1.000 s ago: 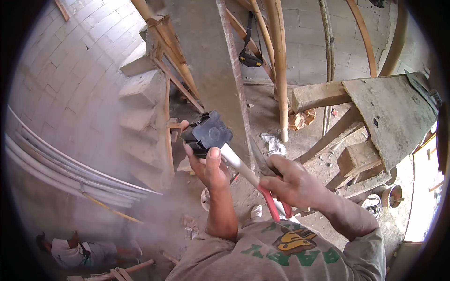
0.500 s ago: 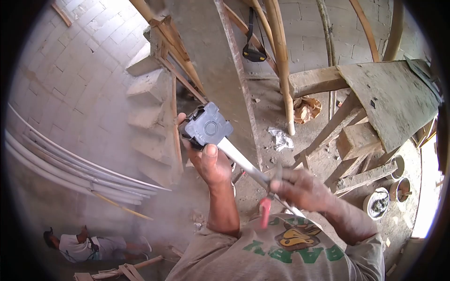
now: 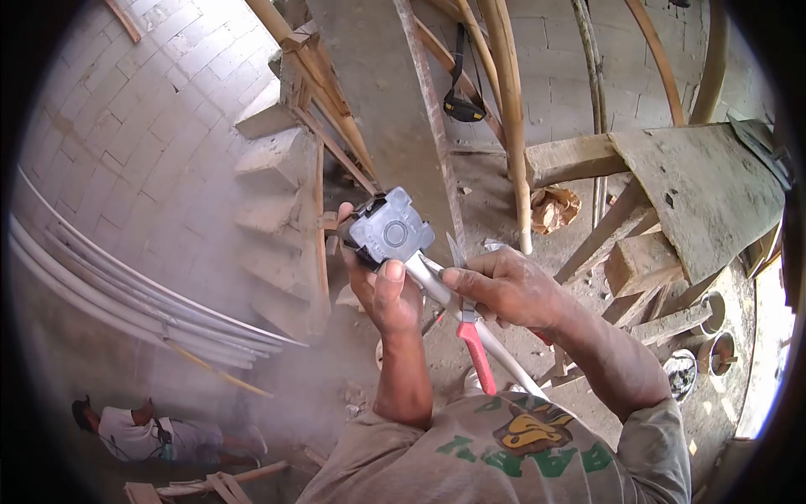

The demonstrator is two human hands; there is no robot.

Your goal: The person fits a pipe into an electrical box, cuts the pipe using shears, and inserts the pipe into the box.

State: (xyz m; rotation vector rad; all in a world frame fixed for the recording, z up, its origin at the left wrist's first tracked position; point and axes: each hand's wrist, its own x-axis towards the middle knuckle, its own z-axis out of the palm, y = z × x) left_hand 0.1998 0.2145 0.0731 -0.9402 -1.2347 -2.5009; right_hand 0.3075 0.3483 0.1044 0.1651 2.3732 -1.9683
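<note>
My left hand (image 3: 388,294) is wrapped round a grey-black plastic box (image 3: 393,228), its thumb on the near edge. A white pipe (image 3: 504,356) runs from the box down toward my shirt. My right hand (image 3: 506,290) is closed round a metal tool with red handles (image 3: 477,357), held against the pipe just below the box. The tool's pointed tip stands up beside the box. My right fingers partly hide the tool and the pipe.
Coiled white pipes (image 3: 126,315) lie at the left, near a person (image 3: 159,435) at the lower left. Wooden poles (image 3: 509,118) stand ahead. A rough wooden trestle with a board (image 3: 701,189) is on the right, with buckets (image 3: 715,353) below. Haze hangs at the left.
My right hand has moved up along the pipe toward the box, and the red-handled tool with it. The box's flat face has turned more toward the camera.
</note>
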